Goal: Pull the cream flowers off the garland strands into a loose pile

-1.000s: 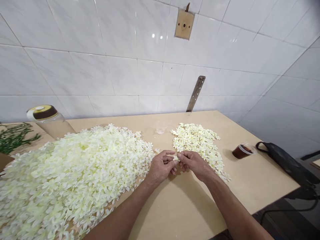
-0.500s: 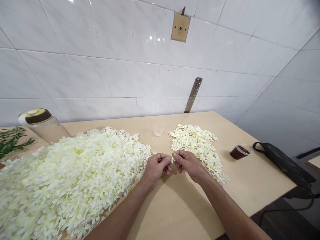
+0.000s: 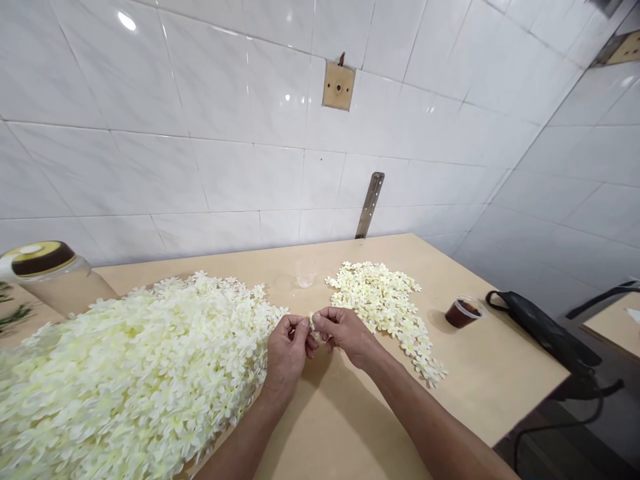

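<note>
Between my fingertips is a small artificial flower, pale yellow-white and partly hidden by the fingers. My left hand pinches it from the left, thumb against the fingers. From the other side my right hand pinches it too, the two hands almost touching. A large heap of white and pale yellow artificial flowers spreads over the table left of my left hand. Beyond my right hand lies a smaller, flatter pile of the same flowers.
A small clear plastic cup stands behind my hands. To the right are a cup of dark red contents and a black bag at the table edge. A lidded bottle and green sprigs are at the left.
The view has shifted, so the table and piles sit further left and lower. Both hands stay close together, still pinching the small flower.
</note>
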Available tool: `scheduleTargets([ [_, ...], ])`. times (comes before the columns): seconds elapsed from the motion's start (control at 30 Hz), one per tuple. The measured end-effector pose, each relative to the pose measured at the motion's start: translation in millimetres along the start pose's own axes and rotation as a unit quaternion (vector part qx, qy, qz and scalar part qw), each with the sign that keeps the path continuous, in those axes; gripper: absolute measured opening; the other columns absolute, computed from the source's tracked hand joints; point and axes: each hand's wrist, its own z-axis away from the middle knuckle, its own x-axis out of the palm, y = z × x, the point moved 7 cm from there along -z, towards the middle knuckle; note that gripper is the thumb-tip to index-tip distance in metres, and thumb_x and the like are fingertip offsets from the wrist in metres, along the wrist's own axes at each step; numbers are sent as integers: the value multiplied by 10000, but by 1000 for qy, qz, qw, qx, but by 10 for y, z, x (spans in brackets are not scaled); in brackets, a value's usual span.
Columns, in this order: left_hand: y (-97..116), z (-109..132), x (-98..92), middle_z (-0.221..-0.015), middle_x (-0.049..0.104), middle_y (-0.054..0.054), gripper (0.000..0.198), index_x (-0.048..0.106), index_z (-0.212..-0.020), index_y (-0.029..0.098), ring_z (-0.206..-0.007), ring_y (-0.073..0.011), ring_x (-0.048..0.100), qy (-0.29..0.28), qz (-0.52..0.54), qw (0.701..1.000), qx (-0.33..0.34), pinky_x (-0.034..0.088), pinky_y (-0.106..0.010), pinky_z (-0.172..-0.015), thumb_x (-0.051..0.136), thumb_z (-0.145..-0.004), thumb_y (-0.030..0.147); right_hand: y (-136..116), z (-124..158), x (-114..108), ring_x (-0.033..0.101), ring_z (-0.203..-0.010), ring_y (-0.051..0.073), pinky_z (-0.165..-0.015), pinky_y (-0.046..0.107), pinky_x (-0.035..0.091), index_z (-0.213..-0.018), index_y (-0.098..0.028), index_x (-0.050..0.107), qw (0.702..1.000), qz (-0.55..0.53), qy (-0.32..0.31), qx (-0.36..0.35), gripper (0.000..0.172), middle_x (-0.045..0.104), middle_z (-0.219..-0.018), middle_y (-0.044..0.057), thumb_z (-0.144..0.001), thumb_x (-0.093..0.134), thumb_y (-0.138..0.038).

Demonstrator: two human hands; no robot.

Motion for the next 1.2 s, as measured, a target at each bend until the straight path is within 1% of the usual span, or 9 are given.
scheduleTargets([
  [0.1, -6, -7, 5, -509, 587, 18, 349, 565, -734, 172, -412, -104, 516, -1, 36, 999, -20, 419, -202, -422, 672, -771, 502, -10, -39, 25, 421, -461, 82, -437, 219, 365, -636, -165, 572, 1000, 8, -8, -4, 426, 479, -515, -45, -701, 742, -551],
  [0.2, -31, -6, 19, -515, 593, 10, 374, 582, -748, 170, -441, -121, 542, -5, 83, 995, -58, 426, -208, -425, 686, -746, 529, 4, -34, 70, 425, -463, 82, -446, 219, 359, -638, -170, 557, 999, 13, -41, -15, 450, 492, -517, -41, -725, 713, -583],
  [0.3, -43, -8, 27, -499, 579, 10, 360, 608, -729, 157, -440, -114, 532, -13, 77, 994, -71, 418, -204, -434, 693, -745, 506, 50, -8, 95, 445, -484, 86, -456, 215, 363, -662, -170, 568, 998, -2, -60, -23, 452, 531, -551, -28, -722, 714, -593],
  [0.4, -49, -18, 22, -501, 581, 13, 323, 624, -711, 149, -421, -94, 507, -15, 41, 997, -61, 407, -197, -442, 701, -753, 460, 109, 12, 65, 444, -485, 84, -449, 210, 357, -673, -166, 584, 999, -15, -46, -18, 434, 526, -559, -29, -709, 740, -569],
  [0.53, -70, -21, 22, -518, 592, 12, 325, 616, -710, 153, -420, -91, 506, -7, 13, 999, -46, 412, -201, -449, 676, -784, 464, 160, 32, 5, 413, -442, 76, -423, 210, 321, -653, -170, 564, 1000, -17, -20, -9, 441, 488, -525, -44, -737, 709, -578],
  [0.67, -89, -9, 28, -499, 577, 19, 336, 585, -686, 163, -406, -93, 500, 1, -11, 999, -34, 409, -201, -430, 656, -799, 471, 189, 49, -7, 407, -421, 71, -411, 214, 286, -620, -177, 523, 999, 2, -29, -13, 465, 491, -522, -43, -751, 685, -593],
  [0.83, -85, 6, 30, -472, 561, 32, 354, 559, -684, 173, -361, -80, 463, -1, -38, 999, -25, 378, -194, -394, 641, -806, 496, 234, 46, -25, 405, -399, 71, -399, 219, 248, -646, -180, 530, 999, 16, -36, 3, 454, 491, -522, -44, -776, 654, -598],
  [0.97, -90, 20, 50, -463, 553, 35, 379, 540, -688, 180, -344, -81, 455, -17, -36, 998, -38, 364, -195, -375, 631, -803, 530, 228, 62, 8, 420, -409, 79, -399, 221, 247, -653, -192, 510, 999, -3, -53, 9, 445, 503, -535, -40, -775, 648, -597],
  [1.2, -115, 40, 89, -447, 550, 35, 411, 504, -659, 193, -342, -91, 461, -30, -19, 998, -53, 361, -205, -367, 622, -799, 561, 287, 45, -9, 410, -386, 86, -398, 228, 274, -627, -205, 465, 1000, 17, -16, -4, 448, 476, -501, -48, -843, 561, -585],
])
